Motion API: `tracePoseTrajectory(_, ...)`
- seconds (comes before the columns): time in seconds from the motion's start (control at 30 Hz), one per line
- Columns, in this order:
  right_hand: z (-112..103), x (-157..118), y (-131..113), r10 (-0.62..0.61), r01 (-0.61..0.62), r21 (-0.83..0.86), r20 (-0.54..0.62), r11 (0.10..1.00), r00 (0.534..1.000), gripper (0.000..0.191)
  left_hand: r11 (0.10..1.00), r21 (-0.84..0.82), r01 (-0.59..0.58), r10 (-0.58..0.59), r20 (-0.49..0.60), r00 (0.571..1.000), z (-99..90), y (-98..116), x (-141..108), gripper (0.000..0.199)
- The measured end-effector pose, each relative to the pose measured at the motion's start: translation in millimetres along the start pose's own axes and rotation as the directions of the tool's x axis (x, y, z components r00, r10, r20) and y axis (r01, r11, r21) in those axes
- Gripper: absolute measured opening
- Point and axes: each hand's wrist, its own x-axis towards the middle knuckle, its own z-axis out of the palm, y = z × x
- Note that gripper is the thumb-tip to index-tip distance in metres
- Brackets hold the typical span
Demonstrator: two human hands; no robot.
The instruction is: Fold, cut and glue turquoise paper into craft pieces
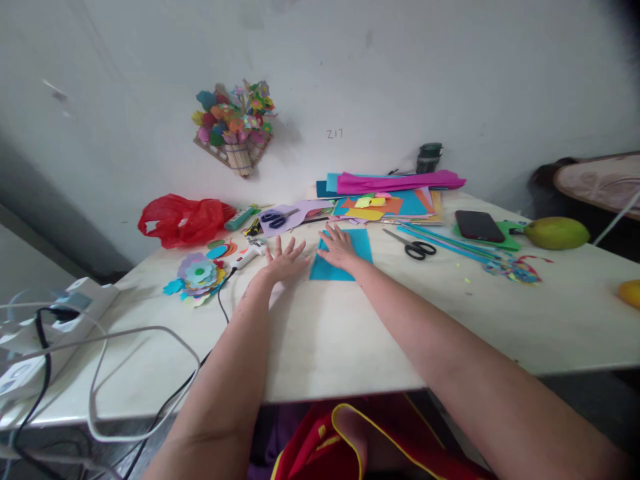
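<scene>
Paper, one blue sheet point(333, 271), lies flat on the table point(320, 333), near its middle, between the scissors point(417, 249) to the right and the glue gun point(247, 256) to the left. The stack point(434, 215) of coloured sheets is on the far side; the paper flowers point(197, 273) are further left.

Handling, as judged: very light, thin and flexible, with little stiffness of its own. It should slide readily on the smooth top if not pressed, and a careless pinch would likely crease or tear it. Whether it is one layer or folded cannot be told. Best hold: a flat palm for steadying; for lifting, a light pinch at the near edge or the right edge, both partly exposed.

Right hand point(338, 248): palm down over the far left part of the sheet, fingers extended and moderately spread, pointing far and slightly left. It appears to rest on the paper and grips nothing. The forearm comes in from the near right, its wrist crossing the sheet's near right part.

Left hand point(285, 262): palm down, left of the sheet and apart from it, fingers wide open and pointing far, nothing held. It is just beside the glue gun. Whether the palm bears on the table cannot be confirmed.
</scene>
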Motion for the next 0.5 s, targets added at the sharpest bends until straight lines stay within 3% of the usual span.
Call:
tracePoseTrajectory(0.07,-0.2,0.0,0.4,0.006,-0.006,0.004,-0.006,1.0,1.0,0.062,0.998,0.018,0.066,-0.063,-0.117,0.991,8.6,0.3,7.2,0.065)
tracePoseTrajectory(0.2,-1.2,0.0,0.3,0.015,-0.015,0.01,-0.02,1.0,1.0,0.063,0.998,0.042,0.054,-0.043,-0.231,0.972,23.7,6.8,16.9,0.068)
tracePoseTrajectory(0.5,-2.7,0.1,-0.6,0.06,-0.059,0.036,-0.033,0.998,0.998,0.063,0.996,0.075,0.058,-0.041,-0.215,0.976,28.2,20.0,18.7,0.063)
